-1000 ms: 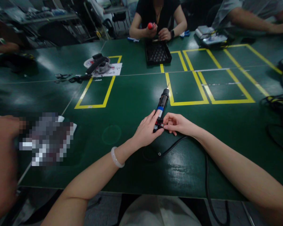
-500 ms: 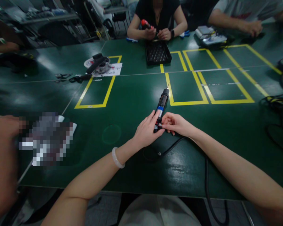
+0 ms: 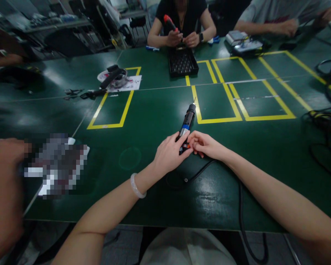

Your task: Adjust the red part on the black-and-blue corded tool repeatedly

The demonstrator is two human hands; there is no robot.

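Observation:
A black electric screwdriver with a blue band lies on the green table, tip pointing away from me. My left hand curls round its near end from the left. My right hand pinches the same end from the right, where a small red part shows. A black cable runs from the tool's near end, loops on the table and drops over the front edge.
Yellow tape rectangles mark the table. A black tray sits in front of a person opposite holding a red-handled tool. Papers and black tools lie far left, coiled cables at right. Another person's hand is at near left.
My hands stay on the screwdriver's near end with only small finger shifts. The person opposite has raised the red-handled tool. The view has drifted slightly.

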